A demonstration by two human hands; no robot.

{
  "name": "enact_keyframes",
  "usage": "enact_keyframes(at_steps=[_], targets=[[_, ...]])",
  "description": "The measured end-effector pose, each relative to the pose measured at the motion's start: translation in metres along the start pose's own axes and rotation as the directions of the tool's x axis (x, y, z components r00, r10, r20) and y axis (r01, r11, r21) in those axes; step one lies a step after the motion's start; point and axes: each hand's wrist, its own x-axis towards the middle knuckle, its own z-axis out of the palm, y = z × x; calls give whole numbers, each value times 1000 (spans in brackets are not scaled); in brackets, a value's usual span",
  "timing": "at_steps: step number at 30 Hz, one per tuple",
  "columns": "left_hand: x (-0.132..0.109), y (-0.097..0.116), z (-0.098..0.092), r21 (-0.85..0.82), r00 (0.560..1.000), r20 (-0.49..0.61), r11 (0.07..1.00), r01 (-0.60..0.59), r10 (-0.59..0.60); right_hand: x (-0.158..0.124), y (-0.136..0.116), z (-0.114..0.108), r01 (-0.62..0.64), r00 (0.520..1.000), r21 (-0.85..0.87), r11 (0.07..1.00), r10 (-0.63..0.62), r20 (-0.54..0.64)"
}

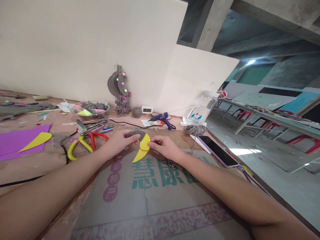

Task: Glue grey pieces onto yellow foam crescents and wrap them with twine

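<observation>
A yellow crescent-shaped piece [144, 144], its upper part wound in grey yarn [140, 134], is held up above the board. My left hand [121, 142] pinches the wrapped end between thumb and fingers. At the crescent's right edge is my right hand [163, 146], its thumb and finger closed on the grey yarn, a strand of which crosses the yellow face. The bare yellow tip points down and to the left. Loose yarn [175, 164] lies below my right hand, and a ball of grey yarn [195, 129] sits beyond it.
Red-handled pliers [93, 140] and yellow-handled pliers [75, 150] lie left, near purple sheets [22, 141] bearing another yellow crescent [37, 140]. Behind are a blue glue gun [162, 119], a bowl of scraps [91, 111] and a decorated grey crescent [121, 88]. A phone [217, 150] lies right.
</observation>
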Motion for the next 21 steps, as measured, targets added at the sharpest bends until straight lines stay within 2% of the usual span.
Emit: enact_keyframes(at_steps=[7,11,14,19,21], targets=[[-2,2,-2,-78,1000,28,997,-4,6,0,-2,-2,56,997,-70,996,-53,52],[1,-3,-1,-104,1000,24,995,-7,10,0,-1,-2,60,996,-18,998,-59,66],[2,-3,1,-118,999,-17,992,-40,38,6,3,-11,62,998,-27,998,-62,-16],[0,3,2,-90,999,-36,996,-10,7,20,21,-50,35,963,-380,924,-133,-236],[-2,6,2,-83,999,-36,997,9,-12,24,31,-69,15,945,-443,896,-158,-288]])
